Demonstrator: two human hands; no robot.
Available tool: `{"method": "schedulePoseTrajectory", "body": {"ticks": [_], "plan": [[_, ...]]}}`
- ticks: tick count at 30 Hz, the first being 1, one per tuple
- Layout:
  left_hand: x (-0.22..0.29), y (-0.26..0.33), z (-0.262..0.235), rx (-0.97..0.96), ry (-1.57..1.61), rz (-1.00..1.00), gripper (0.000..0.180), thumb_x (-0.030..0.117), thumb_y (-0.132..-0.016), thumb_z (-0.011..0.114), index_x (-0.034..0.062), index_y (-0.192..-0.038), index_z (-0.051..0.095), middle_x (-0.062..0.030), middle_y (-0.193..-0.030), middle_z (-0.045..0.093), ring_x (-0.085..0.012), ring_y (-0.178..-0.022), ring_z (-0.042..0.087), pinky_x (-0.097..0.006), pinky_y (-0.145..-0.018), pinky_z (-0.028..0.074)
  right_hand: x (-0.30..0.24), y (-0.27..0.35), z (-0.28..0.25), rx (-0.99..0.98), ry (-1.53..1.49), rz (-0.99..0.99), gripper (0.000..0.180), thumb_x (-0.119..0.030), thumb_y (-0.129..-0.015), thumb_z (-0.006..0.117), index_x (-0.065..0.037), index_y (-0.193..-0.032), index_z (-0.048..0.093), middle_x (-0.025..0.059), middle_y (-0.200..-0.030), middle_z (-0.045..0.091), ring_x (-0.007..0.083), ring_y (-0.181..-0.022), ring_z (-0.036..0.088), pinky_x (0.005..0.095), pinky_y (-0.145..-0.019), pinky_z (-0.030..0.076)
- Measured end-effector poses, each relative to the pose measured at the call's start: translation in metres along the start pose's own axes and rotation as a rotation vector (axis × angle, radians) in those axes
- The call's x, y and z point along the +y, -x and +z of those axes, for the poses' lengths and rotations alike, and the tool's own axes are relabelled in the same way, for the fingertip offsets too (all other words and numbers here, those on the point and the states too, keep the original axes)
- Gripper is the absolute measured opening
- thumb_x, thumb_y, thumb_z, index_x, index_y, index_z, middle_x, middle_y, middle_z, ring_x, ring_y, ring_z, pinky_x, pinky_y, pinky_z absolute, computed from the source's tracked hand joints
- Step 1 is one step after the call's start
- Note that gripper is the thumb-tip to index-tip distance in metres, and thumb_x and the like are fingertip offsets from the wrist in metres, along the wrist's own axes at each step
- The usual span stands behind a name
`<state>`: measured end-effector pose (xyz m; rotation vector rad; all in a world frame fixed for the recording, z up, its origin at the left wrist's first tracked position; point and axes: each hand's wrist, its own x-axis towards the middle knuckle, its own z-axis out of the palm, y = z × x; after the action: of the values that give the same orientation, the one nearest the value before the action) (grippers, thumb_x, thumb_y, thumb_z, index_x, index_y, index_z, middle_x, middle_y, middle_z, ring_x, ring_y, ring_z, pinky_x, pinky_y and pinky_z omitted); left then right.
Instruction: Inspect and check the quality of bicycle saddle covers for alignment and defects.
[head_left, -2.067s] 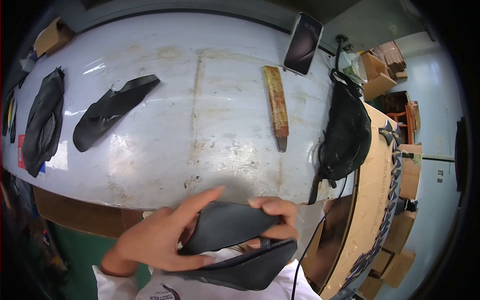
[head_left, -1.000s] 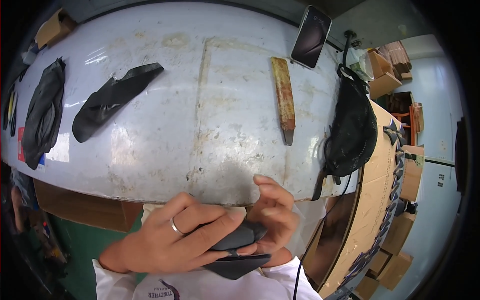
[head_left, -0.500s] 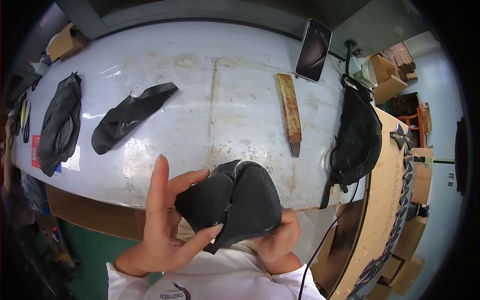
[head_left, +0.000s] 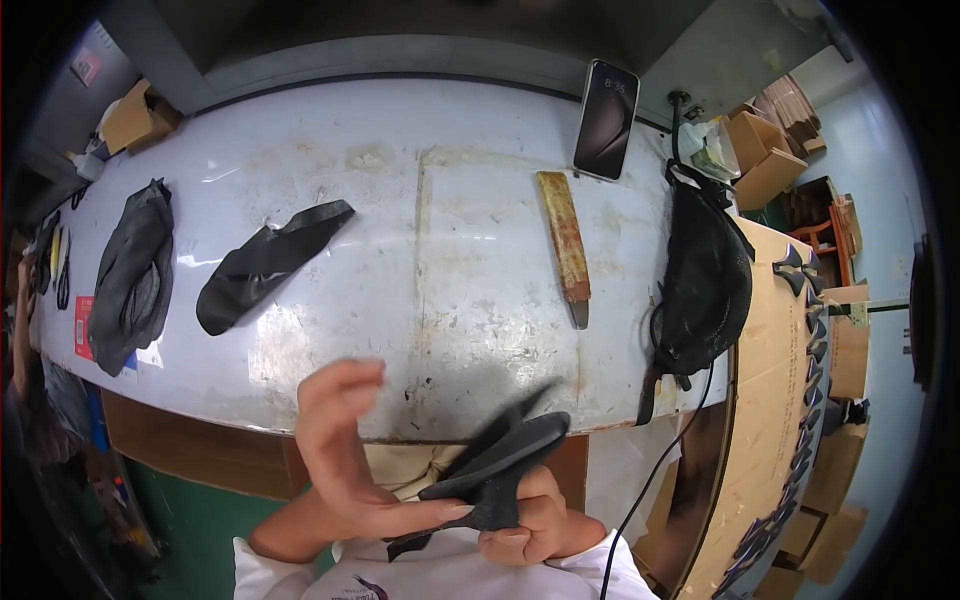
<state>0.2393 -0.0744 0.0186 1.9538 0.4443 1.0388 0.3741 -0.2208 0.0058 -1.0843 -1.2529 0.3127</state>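
At the six o'clock edge of the stained white worktop (head_left: 490, 240), the right hand's (head_left: 538, 520) fingers pinch a curved black piece (head_left: 505, 455), the left hand's (head_left: 342, 465) fingers spread, with a cardboard box (head_left: 765, 145) at two o'clock.

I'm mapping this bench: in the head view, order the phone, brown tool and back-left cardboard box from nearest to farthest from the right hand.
1. Brown tool, ahead of the right hand
2. Phone, beyond the tool, slightly right
3. Cardboard box, back left
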Motion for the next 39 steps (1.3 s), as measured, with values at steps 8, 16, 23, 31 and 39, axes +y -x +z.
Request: {"method": "schedulePoseTrajectory", "body": {"ticks": [8, 16, 23, 31, 39], "plan": [[0.006, 0.025, -0.005, 0.318, 0.207, 0.128, 0.023, 0.02, -0.082, 0.078, -0.0005, -0.086, 0.067, -0.0105, -0.083, 0.058, -0.019, -0.054, 0.059, -0.028, -0.049, 0.049, 0.002, -0.003, 0.011, 0.139, -0.077, 0.255, 0.03, -0.014, -0.103, 0.036, 0.008, -0.092, 0.053, 0.0219, -0.1, 0.058, 0.0177, -0.055, 0.058, 0.0312, -0.051, 0.05], [0.026, -0.004, -0.033, 0.061, -0.12, 0.076, 0.031, 0.023, -0.072, 0.083, -0.0002, -0.09, 0.072, -0.0092, -0.075, 0.061, -0.0178, -0.053, 0.059, -0.026, -0.047, 0.046, 0.013, -0.025, 0.0, 0.118, -0.468, 0.371, 0.029, -0.014, -0.1, 0.045, 0.013, -0.105, 0.054, 0.0256, -0.106, 0.059, 0.0218, -0.073, 0.062, 0.0317, -0.066, 0.051], [0.051, -0.015, -0.032, -0.163, -0.239, 0.283, 0.031, 0.016, -0.064, 0.088, 0.0064, -0.09, 0.074, -0.0025, -0.081, 0.061, -0.0141, -0.051, 0.056, -0.027, -0.047, 0.044, -0.002, -0.063, -0.016, 0.08, -0.109, 0.079, 0.018, -0.007, -0.089, 0.056, 0.009, -0.097, 0.058, 0.0215, -0.093, 0.063, 0.0253, -0.072, 0.061, 0.032, -0.064, 0.05], [0.021, 0.025, -0.012, 0.545, 0.259, 0.235, 0.029, 0.027, -0.082, 0.079, 0.012, -0.084, 0.054, -0.0038, -0.076, 0.058, -0.0122, -0.061, 0.057, -0.025, -0.052, 0.047, -0.004, -0.064, -0.023, 0.269, 0.422, 0.331, 0.013, -0.003, -0.094, 0.049, -0.001, -0.084, 0.056, 0.0095, -0.078, 0.065, 0.0108, -0.063, 0.057, 0.0246, -0.055, 0.045], [0.026, -0.007, -0.009, 0.334, 0.756, 0.177, 0.046, 0.047, -0.097, 0.055, 0.0032, -0.082, 0.053, -0.0129, -0.095, 0.054, -0.0228, -0.056, 0.063, -0.029, -0.047, 0.057, -0.018, -0.077, -0.021, 0.181, -0.053, 0.45, 0.014, -0.011, -0.098, 0.054, 0.001, -0.092, 0.059, 0.0109, -0.095, 0.064, 0.0236, -0.09, 0.061, 0.0383, -0.085, 0.049]]}}
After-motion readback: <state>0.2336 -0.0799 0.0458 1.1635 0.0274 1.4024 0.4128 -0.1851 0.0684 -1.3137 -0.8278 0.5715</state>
